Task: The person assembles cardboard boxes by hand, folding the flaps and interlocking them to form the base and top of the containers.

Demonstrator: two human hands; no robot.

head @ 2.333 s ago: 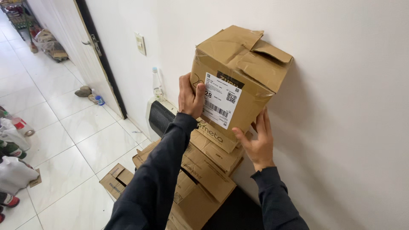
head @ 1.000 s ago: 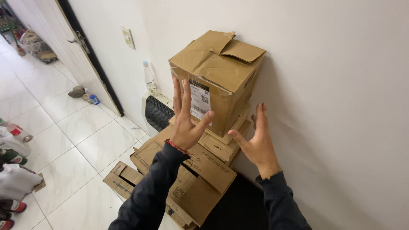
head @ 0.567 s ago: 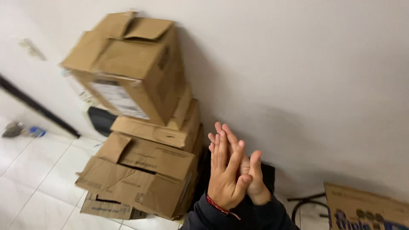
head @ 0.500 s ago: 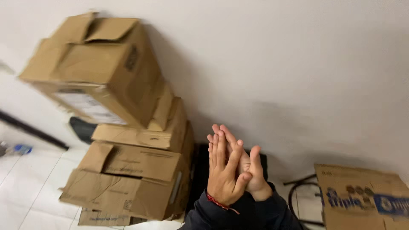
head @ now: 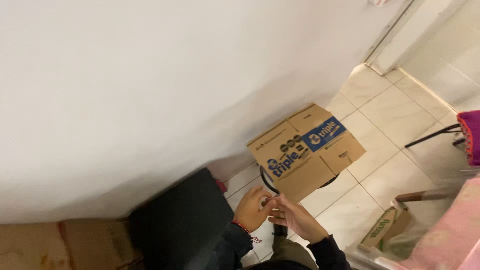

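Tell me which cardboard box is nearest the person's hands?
The cardboard box with the blue band, leaning against the white wall just above both hands. The plain brown box sits farther off at bottom left, past the black bag.

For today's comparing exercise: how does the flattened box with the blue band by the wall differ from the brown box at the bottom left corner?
The flattened box shows whole and leans tilted against the wall; the brown box is cut off by the picture's edge. The flattened box carries a blue printed band; the brown box looks plain and blurred. Both are brown cardboard beside the same wall.
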